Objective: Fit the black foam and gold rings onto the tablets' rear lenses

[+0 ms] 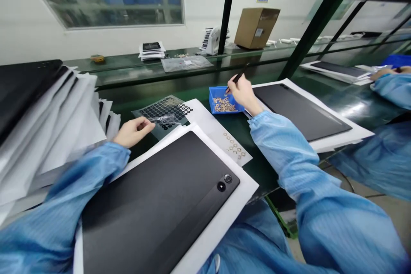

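My left hand [135, 131] pinches a small clear plastic piece [164, 119] over a sheet of black rings [170, 109]. In my right hand [241, 90] is a dark pen-like tool [238, 78], held above a blue bin [226, 111] of small tan rings [224, 104]. Closest to me, a dark tablet-like panel [154, 205] with two round lenses lies on white sheets. Beyond its corner, a white sheet [208, 122] carries several tan rings [234, 145]. The tool's tip is hard to make out.
Stacked dark panels and white sheets [64, 128] stand at the left. Another dark panel [302, 109] lies on white sheets at the right. A shelf behind holds a cardboard box [257, 28]. A green post [321, 21] slants up at the right, near another person's sleeve [393, 87].
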`<state>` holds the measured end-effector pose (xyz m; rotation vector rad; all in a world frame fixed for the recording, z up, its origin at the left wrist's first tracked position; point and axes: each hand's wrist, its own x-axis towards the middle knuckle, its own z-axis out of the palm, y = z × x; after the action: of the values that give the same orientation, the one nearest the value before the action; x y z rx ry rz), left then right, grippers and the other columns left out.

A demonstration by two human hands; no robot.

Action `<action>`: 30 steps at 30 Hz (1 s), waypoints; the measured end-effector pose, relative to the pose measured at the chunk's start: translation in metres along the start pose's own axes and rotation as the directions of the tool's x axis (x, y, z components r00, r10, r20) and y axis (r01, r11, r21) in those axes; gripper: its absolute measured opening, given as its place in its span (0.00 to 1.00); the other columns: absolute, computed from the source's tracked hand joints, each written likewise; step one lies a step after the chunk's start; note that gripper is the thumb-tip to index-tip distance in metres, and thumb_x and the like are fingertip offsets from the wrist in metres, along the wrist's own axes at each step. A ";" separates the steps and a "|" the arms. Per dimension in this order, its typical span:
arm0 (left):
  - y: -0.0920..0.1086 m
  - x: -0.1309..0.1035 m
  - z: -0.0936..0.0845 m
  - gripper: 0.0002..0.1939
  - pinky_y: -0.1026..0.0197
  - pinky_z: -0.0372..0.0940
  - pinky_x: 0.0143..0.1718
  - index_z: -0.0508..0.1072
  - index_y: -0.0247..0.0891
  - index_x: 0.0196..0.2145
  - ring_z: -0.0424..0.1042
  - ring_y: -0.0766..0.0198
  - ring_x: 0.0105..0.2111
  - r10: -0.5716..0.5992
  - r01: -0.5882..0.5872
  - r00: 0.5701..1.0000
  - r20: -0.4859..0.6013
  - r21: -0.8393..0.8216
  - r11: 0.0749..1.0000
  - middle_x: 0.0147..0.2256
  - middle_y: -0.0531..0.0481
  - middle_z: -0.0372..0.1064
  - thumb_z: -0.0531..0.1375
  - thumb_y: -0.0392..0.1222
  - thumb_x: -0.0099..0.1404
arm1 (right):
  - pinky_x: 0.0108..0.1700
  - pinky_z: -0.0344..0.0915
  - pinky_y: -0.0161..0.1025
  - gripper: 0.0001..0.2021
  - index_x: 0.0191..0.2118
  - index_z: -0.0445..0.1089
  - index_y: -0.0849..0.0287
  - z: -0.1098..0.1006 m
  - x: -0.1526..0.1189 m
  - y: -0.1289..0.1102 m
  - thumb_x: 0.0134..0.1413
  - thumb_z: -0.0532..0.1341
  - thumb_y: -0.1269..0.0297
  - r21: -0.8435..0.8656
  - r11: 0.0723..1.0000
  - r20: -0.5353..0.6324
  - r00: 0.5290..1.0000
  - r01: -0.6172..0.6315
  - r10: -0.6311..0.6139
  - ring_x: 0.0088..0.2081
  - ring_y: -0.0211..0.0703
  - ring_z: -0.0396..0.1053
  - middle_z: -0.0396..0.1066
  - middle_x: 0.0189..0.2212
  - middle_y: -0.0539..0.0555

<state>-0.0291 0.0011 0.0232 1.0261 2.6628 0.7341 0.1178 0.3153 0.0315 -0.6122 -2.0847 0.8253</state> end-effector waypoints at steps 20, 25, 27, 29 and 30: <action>-0.027 0.019 0.055 0.11 0.47 0.59 0.49 0.71 0.34 0.38 0.65 0.55 0.47 -0.255 0.282 0.938 -0.233 0.090 0.955 0.43 0.46 0.67 0.60 0.46 0.64 | 0.32 0.55 0.35 0.11 0.22 0.60 0.60 0.069 0.006 -0.037 0.47 0.62 0.63 -0.062 0.968 0.417 0.888 0.242 -0.195 0.26 0.38 0.60 0.62 0.19 0.49; -0.028 0.018 0.056 0.11 0.45 0.61 0.50 0.71 0.34 0.41 0.66 0.55 0.48 -0.275 0.278 0.931 -0.240 -0.020 0.960 0.46 0.45 0.67 0.60 0.44 0.64 | 0.29 0.50 0.32 0.11 0.21 0.64 0.62 0.154 -0.025 -0.077 0.40 0.67 0.65 0.057 0.900 0.649 0.669 0.433 -0.362 0.24 0.33 0.56 0.61 0.19 0.46; -0.029 0.019 0.057 0.11 0.45 0.62 0.50 0.71 0.34 0.43 0.66 0.54 0.49 -0.295 0.275 0.920 -0.258 -0.110 0.955 0.47 0.45 0.67 0.60 0.43 0.65 | 0.29 0.49 0.32 0.11 0.21 0.65 0.63 0.173 -0.030 -0.080 0.39 0.68 0.66 0.073 0.883 0.682 0.623 0.464 -0.384 0.23 0.33 0.55 0.61 0.19 0.47; -0.033 0.022 0.057 0.13 0.45 0.63 0.50 0.70 0.34 0.45 0.67 0.54 0.49 -0.327 0.266 0.900 -0.290 -0.230 0.936 0.48 0.44 0.67 0.60 0.43 0.65 | 0.29 0.50 0.31 0.08 0.22 0.67 0.64 0.180 -0.031 -0.077 0.41 0.67 0.69 0.082 0.874 0.698 0.598 0.479 -0.394 0.24 0.33 0.56 0.62 0.19 0.47; -0.035 0.024 0.057 0.13 0.45 0.64 0.49 0.70 0.34 0.46 0.67 0.55 0.48 -0.348 0.258 0.886 -0.307 -0.298 0.919 0.48 0.44 0.66 0.60 0.43 0.65 | 0.30 0.50 0.31 0.06 0.23 0.68 0.64 0.180 -0.030 -0.076 0.43 0.65 0.70 0.088 0.871 0.700 0.593 0.483 -0.399 0.24 0.33 0.57 0.63 0.20 0.48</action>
<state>-0.0469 0.0165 -0.0440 0.4214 2.8238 1.2407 -0.0222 0.1823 -0.0132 0.2619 -2.8235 0.6975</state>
